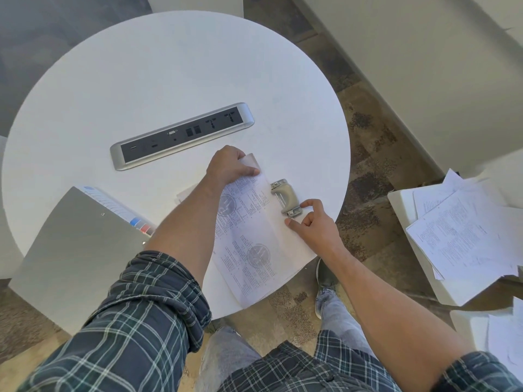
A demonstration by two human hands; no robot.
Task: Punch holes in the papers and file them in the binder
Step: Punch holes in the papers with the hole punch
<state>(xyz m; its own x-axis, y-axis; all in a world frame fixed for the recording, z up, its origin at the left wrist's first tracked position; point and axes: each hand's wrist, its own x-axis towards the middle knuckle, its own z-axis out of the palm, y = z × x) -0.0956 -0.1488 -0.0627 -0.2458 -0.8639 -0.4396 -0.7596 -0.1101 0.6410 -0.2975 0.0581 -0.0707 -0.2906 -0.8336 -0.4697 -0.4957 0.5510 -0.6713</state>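
Note:
A sheet of printed paper lies on the round white table, its near end hanging over the table's front edge. A grey two-hole punch sits on the paper's right edge. My left hand grips the paper's far corner, thumb on top. My right hand pinches the punch's near end between index finger and thumb. A grey binder lies shut at the left, with coloured index tabs showing along its far edge.
A silver power and data socket strip is set into the table's middle. A loose pile of printed papers lies on a white surface at the right. Carpet and my shoe show below the table's edge.

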